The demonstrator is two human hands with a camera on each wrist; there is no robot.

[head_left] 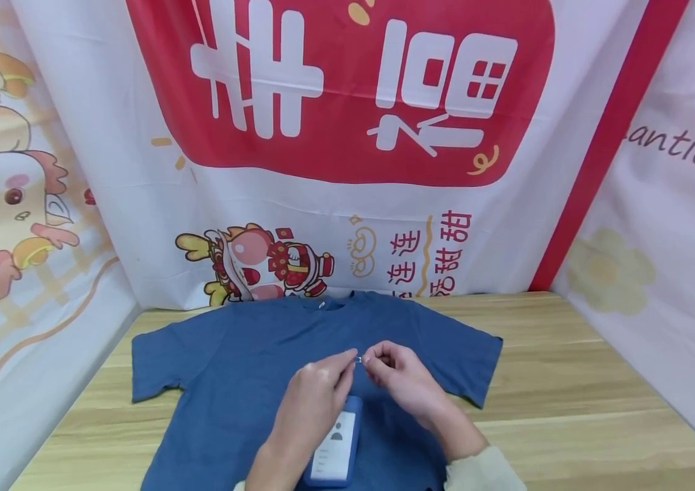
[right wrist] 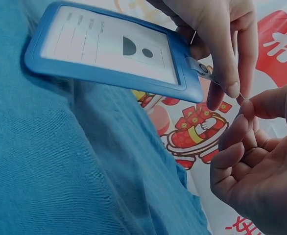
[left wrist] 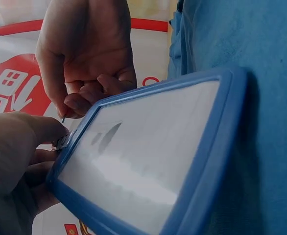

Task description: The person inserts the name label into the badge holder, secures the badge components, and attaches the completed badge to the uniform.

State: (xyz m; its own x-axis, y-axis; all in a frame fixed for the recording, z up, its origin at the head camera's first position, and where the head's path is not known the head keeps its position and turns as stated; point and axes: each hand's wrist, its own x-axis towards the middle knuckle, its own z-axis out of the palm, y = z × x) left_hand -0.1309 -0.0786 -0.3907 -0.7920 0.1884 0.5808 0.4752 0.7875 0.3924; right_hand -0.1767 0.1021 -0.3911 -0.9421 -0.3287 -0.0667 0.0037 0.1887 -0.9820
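Observation:
A blue-framed ID badge holder (head_left: 337,443) with a white card inside hangs tilted over a blue T-shirt (head_left: 243,382). My left hand (head_left: 313,399) pinches the metal clip (left wrist: 62,141) at the badge's top, where a short clear strap (right wrist: 195,64) joins it. A thin metal pin (right wrist: 243,96) sticks out past the left fingertips. Thumb and forefinger of my right hand (head_left: 405,378) pinch the pin's end, close to the left fingertips, its other fingers curled in. Left fingers hide most of the clip.
The T-shirt lies spread on a wooden table (head_left: 574,389), collar toward the back wall. Printed white and red cloth (head_left: 347,157) hangs behind the table, and more printed cloth covers both sides.

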